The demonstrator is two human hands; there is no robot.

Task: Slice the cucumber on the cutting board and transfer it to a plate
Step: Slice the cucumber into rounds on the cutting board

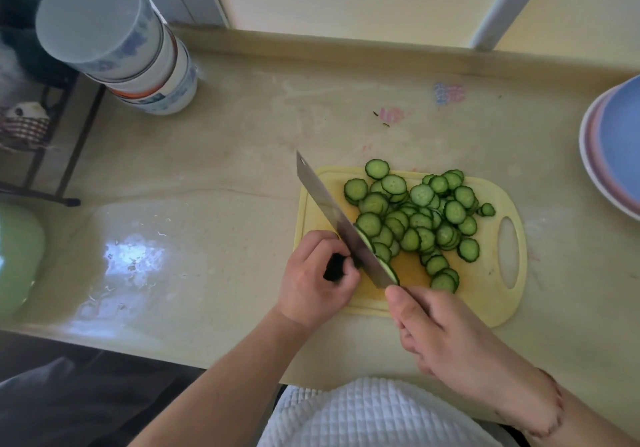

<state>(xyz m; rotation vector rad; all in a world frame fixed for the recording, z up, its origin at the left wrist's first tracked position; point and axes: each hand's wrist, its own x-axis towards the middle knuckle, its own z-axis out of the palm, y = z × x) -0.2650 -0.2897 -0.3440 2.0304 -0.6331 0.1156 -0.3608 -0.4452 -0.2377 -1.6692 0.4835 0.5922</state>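
Observation:
Many round cucumber slices (420,216) lie heaped on a pale yellow cutting board (491,294) with a handle hole at its right end. My left hand (317,282) is shut on the black handle of a cleaver (332,204), whose blade slants from the board's far left corner toward me. Two slices (388,268) cling to the blade's right face. My right hand (446,335) rests at the board's near edge, its thumb tip touching the near end of the blade; it holds nothing. A stack of plates (613,155), blue on top, sits at the right edge.
A tilted stack of bowls (145,65) stands at the back left of the beige counter (207,176). A green bowl (17,249) sits at the far left by a black wire rack (62,155). A wet patch shines on the counter left of the board.

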